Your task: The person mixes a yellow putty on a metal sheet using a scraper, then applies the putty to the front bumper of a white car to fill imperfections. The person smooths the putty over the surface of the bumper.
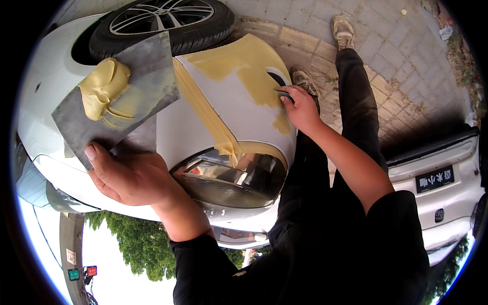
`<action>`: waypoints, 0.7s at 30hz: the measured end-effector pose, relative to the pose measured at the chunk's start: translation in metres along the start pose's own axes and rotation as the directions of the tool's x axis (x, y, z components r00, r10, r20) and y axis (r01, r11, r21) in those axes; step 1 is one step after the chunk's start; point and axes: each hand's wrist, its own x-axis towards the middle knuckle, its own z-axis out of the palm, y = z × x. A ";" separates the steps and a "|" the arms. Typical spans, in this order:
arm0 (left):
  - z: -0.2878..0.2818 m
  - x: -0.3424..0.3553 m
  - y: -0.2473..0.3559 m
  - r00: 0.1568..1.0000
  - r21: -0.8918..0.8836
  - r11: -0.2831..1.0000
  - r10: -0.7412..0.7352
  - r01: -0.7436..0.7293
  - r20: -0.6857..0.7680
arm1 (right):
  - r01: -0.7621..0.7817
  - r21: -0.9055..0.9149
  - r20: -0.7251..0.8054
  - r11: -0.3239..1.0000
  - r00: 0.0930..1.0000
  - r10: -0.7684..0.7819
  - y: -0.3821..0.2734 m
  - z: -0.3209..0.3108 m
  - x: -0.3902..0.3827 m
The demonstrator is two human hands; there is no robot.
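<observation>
My left hand [129, 175] grips a flat grey metal plate [152, 58] by its lower edge, the thumb on top. A thick mound of yellow putty [107, 84] sits on the plate, with smears beside it. My right hand [305, 109] is closed on a thin dark putty spreader [285, 94], mostly hidden by the fingers. The spreader is at the outer edge of a white car bumper [223, 96], beside a dark slot. Yellow putty patches [254, 66] coat the bumper's upper and outer areas. Masking tape [203, 109] runs along its seam to the headlight [229, 183].
A car wheel [162, 25] stands beyond the bumper. My legs and shoes [343, 33] are on the paved ground [386, 46], close to the bumper's right side. Another white vehicle [442, 188] is at the right. Green trees [137, 244] show at the lower left.
</observation>
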 end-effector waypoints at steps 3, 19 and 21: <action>0.005 -0.002 0.002 1.000 -0.003 1.000 -0.005 0.005 -0.005 | 0.073 -0.002 0.046 0.997 0.996 -0.073 -0.014 -0.009 -0.025; -0.001 0.000 -0.002 0.997 0.079 0.994 0.078 -0.080 0.028 | 0.046 0.074 0.073 0.996 0.996 -0.052 0.049 -0.003 0.016; 0.002 -0.001 0.000 0.999 0.025 0.998 0.049 -0.049 0.017 | 0.030 0.131 0.073 0.991 0.997 -0.040 0.056 -0.001 0.000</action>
